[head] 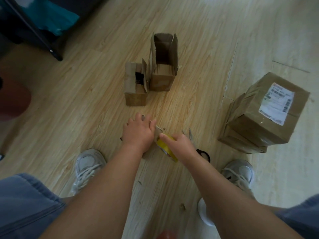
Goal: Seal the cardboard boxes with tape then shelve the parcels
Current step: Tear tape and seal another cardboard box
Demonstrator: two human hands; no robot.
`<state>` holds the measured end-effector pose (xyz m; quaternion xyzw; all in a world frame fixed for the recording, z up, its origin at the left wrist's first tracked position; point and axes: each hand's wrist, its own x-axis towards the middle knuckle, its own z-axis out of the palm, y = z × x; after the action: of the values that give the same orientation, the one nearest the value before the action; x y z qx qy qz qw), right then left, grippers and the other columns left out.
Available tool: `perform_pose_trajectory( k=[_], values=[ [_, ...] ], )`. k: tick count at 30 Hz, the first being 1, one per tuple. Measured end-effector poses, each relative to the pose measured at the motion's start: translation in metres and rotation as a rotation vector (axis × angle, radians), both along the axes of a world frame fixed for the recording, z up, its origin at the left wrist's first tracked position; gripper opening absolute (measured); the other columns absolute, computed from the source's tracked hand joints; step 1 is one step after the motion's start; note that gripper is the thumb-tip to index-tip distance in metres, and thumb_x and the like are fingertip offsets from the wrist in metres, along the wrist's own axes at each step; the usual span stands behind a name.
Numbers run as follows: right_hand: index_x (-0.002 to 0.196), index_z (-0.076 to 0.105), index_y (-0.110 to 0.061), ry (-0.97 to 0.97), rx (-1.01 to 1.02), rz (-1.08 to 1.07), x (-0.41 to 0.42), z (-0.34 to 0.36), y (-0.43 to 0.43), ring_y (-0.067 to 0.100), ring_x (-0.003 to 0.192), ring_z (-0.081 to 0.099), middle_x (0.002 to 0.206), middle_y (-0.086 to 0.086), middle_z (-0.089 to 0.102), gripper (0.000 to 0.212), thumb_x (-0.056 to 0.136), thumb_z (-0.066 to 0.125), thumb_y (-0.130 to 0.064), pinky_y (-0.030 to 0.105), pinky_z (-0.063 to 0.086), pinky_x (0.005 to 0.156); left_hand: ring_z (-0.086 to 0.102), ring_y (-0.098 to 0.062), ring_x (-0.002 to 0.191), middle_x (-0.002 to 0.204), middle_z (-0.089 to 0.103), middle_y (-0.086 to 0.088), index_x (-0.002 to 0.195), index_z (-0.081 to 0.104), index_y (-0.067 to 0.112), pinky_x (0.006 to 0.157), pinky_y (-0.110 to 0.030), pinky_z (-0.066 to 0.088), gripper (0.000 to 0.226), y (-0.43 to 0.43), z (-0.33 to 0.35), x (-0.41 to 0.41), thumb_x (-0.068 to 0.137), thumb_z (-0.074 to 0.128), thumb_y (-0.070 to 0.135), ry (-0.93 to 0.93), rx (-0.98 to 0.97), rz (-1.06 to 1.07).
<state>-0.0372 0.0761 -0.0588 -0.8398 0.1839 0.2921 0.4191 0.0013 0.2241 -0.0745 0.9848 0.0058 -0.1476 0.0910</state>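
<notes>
The left hand [138,130] presses flat on a box [159,132] on the floor [96,104]; the right hand [182,145] grips a yellow tape roll [164,146].

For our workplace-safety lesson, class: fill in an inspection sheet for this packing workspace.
Surface: wood-pattern floor, small scraps on it.
Job's things: short open box, tall open box, stack of taped parcels, yellow tape roll.
Clutter: scissors lying on the floor.
Grips: left hand presses on a mostly hidden box; right hand holds the tape roll.
Cables: nothing seen.
Surroundings: dark rack with teal bag, far left.
</notes>
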Motion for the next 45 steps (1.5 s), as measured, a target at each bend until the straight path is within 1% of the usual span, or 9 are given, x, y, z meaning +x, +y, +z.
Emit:
perform_pose_trajectory(
  k=[8,17,21,24,28,34,37,41,45],
  values=[
    [0.103,0.067,-0.011,0.019,-0.047,0.050,0.005,-0.005,0.001,0.023,0.088,0.064,0.089,0.005,0.067,0.055,0.097,0.046,-0.062,0.040,0.053,0.081,0.051,-0.031,0.113,0.129,0.049,-0.012,0.130,0.045,0.016,0.087,-0.043,0.041,0.045,-0.005,-0.001,0.007,0.104,0.019,0.042,-0.016,0.058,-0.029],
    [0.131,0.060,-0.011,0.120,-0.074,0.124,0.007,-0.012,-0.002,0.023,0.094,0.060,0.100,0.005,0.065,0.072,0.093,0.041,-0.070,0.033,0.043,0.074,0.047,-0.028,0.122,0.134,0.048,-0.009,0.132,0.049,0.021,0.098,-0.043,0.037,0.046,-0.001,-0.004,0.003,0.104,0.023,0.045,-0.035,-0.043,0.021],
    [0.106,0.066,-0.015,0.091,-0.020,0.074,0.006,-0.013,-0.008,0.021,0.086,0.062,0.084,0.000,0.062,0.061,0.090,0.049,-0.071,0.032,0.044,0.068,0.034,-0.022,0.140,0.155,0.027,0.000,0.146,0.040,0.035,0.113,-0.046,0.033,0.047,0.013,0.005,0.005,0.101,0.042,0.045,0.061,-0.468,0.160],
    [0.073,0.057,-0.017,0.042,0.005,0.023,0.001,-0.011,-0.016,0.014,0.064,0.051,0.065,-0.003,0.050,0.048,0.091,0.059,-0.062,0.029,0.037,0.060,0.024,-0.020,0.146,0.160,0.021,0.008,0.142,0.047,0.042,0.117,-0.046,0.027,0.059,0.024,0.016,-0.004,0.086,0.063,0.040,0.181,-0.543,0.123],
    [0.086,0.064,-0.009,-0.017,0.024,-0.007,0.000,-0.004,-0.030,0.017,0.073,0.056,0.073,0.001,0.057,0.031,0.091,0.067,-0.039,0.032,0.042,0.067,0.025,-0.022,0.145,0.159,0.021,-0.003,0.150,0.036,0.035,0.116,-0.035,0.024,0.063,0.026,0.016,-0.022,0.093,0.063,0.035,0.266,-0.627,0.184],
    [0.102,0.066,-0.022,-0.098,-0.033,0.107,0.009,0.015,-0.034,0.018,0.084,0.059,0.094,0.001,0.063,0.010,0.094,0.063,-0.027,0.034,0.050,0.073,0.039,-0.029,0.126,0.138,0.038,-0.013,0.135,0.042,0.011,0.103,-0.040,0.035,0.052,0.008,0.009,-0.048,0.099,0.044,0.050,0.159,-0.395,0.315],
    [0.116,0.066,-0.025,-0.106,-0.115,0.228,0.015,0.012,-0.027,0.022,0.097,0.061,0.108,0.003,0.065,0.021,0.097,0.059,-0.030,0.035,0.050,0.081,0.036,-0.027,0.132,0.145,0.040,-0.012,0.133,0.046,0.010,0.107,-0.041,0.030,0.043,-0.003,0.009,-0.051,0.101,0.039,0.037,-0.055,-0.119,0.143],
    [0.132,0.063,-0.023,-0.094,-0.152,0.290,0.026,0.009,-0.021,0.026,0.117,0.058,0.128,0.005,0.061,0.033,0.100,0.057,-0.029,0.039,0.049,0.097,0.045,-0.018,0.127,0.140,0.052,0.005,0.139,0.047,0.024,0.102,-0.037,0.028,0.039,-0.008,0.005,-0.051,0.103,0.033,0.023,-0.068,-0.200,-0.008],
    [0.133,0.063,-0.022,-0.131,-0.200,0.436,0.039,0.005,-0.015,0.027,0.124,0.051,0.132,0.007,0.054,0.033,0.101,0.056,-0.026,0.042,0.045,0.105,0.048,-0.018,0.119,0.132,0.057,0.006,0.133,0.052,0.022,0.096,-0.035,0.029,0.036,-0.001,-0.004,-0.057,0.104,0.033,0.023,-0.144,-0.172,0.004]
  ],
)
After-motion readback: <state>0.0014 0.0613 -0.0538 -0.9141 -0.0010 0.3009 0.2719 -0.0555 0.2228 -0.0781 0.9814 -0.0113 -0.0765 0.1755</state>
